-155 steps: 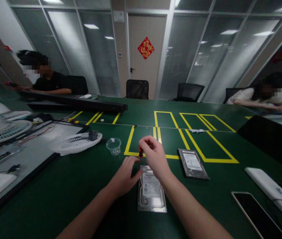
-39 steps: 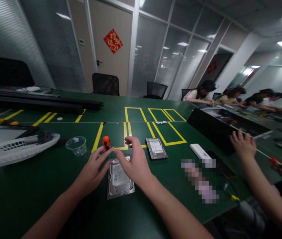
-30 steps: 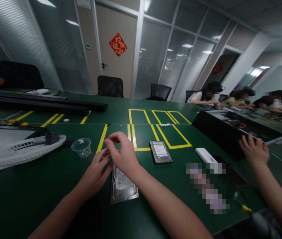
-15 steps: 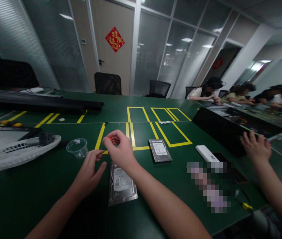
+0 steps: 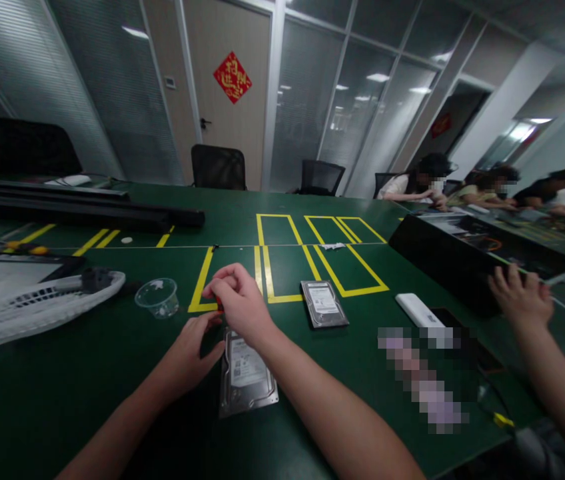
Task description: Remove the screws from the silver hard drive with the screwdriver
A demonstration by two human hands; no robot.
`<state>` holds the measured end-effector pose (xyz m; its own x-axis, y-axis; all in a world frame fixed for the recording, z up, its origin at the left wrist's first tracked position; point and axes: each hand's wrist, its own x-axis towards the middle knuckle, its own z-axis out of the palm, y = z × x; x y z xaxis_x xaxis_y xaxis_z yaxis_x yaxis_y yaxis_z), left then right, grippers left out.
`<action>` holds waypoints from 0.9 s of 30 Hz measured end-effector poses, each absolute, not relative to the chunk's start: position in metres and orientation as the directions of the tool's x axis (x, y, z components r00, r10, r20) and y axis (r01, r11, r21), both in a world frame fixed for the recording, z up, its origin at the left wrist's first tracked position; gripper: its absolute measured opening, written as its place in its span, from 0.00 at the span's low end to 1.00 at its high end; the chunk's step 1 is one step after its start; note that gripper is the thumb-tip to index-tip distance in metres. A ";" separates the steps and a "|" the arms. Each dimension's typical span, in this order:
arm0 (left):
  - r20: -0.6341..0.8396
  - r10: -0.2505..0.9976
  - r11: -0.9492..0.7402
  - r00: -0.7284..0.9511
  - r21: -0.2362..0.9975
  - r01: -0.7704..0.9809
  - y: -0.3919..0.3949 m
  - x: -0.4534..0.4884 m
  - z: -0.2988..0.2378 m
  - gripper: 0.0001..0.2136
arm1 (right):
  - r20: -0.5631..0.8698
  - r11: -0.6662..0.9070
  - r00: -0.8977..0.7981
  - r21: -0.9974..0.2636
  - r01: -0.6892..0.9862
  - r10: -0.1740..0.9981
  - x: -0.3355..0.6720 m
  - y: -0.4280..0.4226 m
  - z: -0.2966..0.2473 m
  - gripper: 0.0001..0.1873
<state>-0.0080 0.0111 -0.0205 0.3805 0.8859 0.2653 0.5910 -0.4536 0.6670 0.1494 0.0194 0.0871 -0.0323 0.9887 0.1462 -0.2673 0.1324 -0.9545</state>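
Observation:
A silver hard drive (image 5: 246, 373) lies label up on the green table (image 5: 87, 373) in front of me. My right hand (image 5: 240, 303) is closed round the orange handle of a small screwdriver, held upright over the drive's far left corner; only a sliver of orange shows under the fingers. My left hand (image 5: 190, 350) rests at the drive's left edge, thumb and fingers curled in a pinch near the screwdriver's shaft; whatever they hold is hidden.
A clear plastic cup (image 5: 157, 297) stands left of my hands. A second hard drive (image 5: 323, 303) lies to the right by yellow tape boxes (image 5: 282, 267). A white fan grille (image 5: 37, 303) is far left. A co-worker's hand (image 5: 522, 300) reaches at right.
My right hand closed over the screwdriver's orange handle, which stood bare 1.3 s ago, and has come down slightly. My left hand moved in against the drive's edge.

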 end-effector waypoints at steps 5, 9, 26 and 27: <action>0.247 0.885 -0.447 0.394 0.683 0.577 0.009 -0.008 -0.018 0.22 | 0.177 0.165 -0.048 -0.969 -0.183 0.983 0.152 0.017 0.090 0.06; 0.238 0.883 -0.446 0.404 0.695 0.565 0.006 -0.007 -0.015 0.22 | 0.194 0.188 -0.068 -0.978 -0.093 0.979 0.158 0.018 0.093 0.07; 0.277 0.847 -0.512 0.453 0.650 0.561 0.000 -0.001 -0.005 0.13 | 0.242 0.245 -0.079 -0.969 0.026 0.967 0.164 0.016 0.093 0.10; 0.277 0.844 -0.517 0.458 0.646 0.562 0.000 -0.001 -0.005 0.13 | 0.243 0.246 -0.081 -0.969 0.025 0.967 0.164 0.016 0.093 0.10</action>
